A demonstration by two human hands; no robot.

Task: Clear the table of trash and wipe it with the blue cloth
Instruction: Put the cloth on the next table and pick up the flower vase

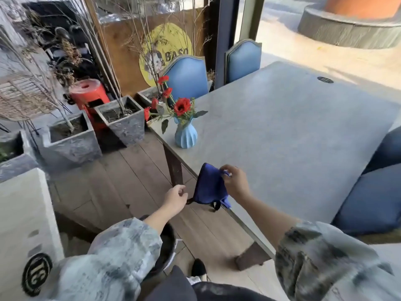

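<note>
A person in a mottled grey jacket holds the blue cloth (209,184) in the air over the near left edge of a grey table (293,131). The right hand (235,181) pinches the cloth's upper corner, while the left hand (175,197), fingers curled, grips a dark strip at its lower left corner. Farther along the left edge stands a light-blue ribbed vase (186,135) of red flowers (179,107). Two blue chairs (187,77) face the far side; grey planters (69,140) line the wooden floor to the left. A dark bucket (168,244) sits below the left forearm.
</note>
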